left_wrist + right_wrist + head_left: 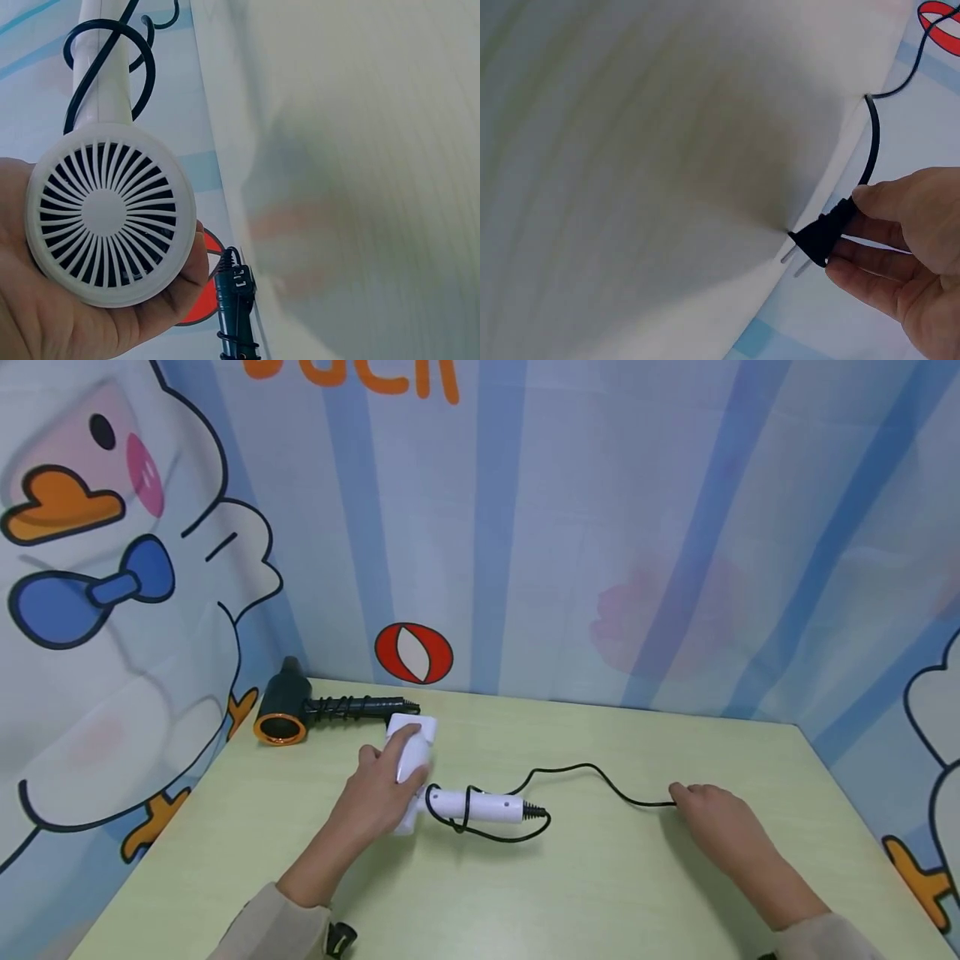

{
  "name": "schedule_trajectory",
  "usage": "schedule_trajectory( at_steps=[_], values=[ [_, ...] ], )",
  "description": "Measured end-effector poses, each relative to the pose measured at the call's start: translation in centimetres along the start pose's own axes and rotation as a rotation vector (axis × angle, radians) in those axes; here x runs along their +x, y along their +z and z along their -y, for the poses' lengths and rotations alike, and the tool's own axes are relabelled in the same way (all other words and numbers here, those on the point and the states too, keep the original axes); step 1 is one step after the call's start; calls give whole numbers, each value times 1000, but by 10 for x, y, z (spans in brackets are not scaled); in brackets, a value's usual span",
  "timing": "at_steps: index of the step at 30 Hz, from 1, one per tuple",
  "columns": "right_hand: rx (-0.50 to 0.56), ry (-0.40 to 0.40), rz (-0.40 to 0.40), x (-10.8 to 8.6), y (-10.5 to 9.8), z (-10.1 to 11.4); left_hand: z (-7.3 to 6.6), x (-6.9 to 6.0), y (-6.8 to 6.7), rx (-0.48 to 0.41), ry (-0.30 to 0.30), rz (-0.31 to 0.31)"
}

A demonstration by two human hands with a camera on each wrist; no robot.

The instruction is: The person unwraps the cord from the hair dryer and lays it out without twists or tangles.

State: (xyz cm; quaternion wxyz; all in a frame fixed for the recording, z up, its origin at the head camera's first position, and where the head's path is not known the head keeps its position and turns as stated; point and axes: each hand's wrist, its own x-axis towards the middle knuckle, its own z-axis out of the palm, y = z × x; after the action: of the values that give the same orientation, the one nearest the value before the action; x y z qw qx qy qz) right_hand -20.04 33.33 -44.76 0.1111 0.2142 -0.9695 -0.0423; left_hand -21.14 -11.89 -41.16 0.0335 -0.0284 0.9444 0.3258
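Observation:
A white hair dryer is held by its barrel in my left hand, with its handle pointing right. In the left wrist view its round slotted intake grille faces the camera, with the palm and fingers around it. A black cord loops loosely about the handle and runs across to the right. At the cord's far end my right hand pinches the black two-pin plug between thumb and fingers. Both metal prongs show in the right wrist view.
A dark green hair dryer with an orange rim lies at the back left of the pale table, its cord wound round its handle. Behind the table hangs a blue-striped cloth with cartoon ducks.

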Motion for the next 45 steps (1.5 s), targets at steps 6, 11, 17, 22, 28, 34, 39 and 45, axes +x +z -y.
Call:
schedule_trajectory(
  at_steps=[6,11,17,22,28,34,39,45],
  values=[
    [-4,51,-14,-3,1,8,-1,-1,1,-2,10,0],
    [-5,48,19,-9,1,17,-2,-1,2,9,7,3],
    [-7,32,122,-19,5,26,-3,-1,2,15,18,6],
    [66,61,132,-25,7,26,-4,0,2,11,30,6],
    [96,77,173,-26,8,20,-4,0,3,7,36,15],
    [150,96,215,-24,8,11,-4,0,5,0,37,15],
    [210,108,222,-19,3,7,-5,1,6,-4,40,13],
    [249,168,228,-14,-3,9,-4,0,6,-6,37,19]
  ],
)
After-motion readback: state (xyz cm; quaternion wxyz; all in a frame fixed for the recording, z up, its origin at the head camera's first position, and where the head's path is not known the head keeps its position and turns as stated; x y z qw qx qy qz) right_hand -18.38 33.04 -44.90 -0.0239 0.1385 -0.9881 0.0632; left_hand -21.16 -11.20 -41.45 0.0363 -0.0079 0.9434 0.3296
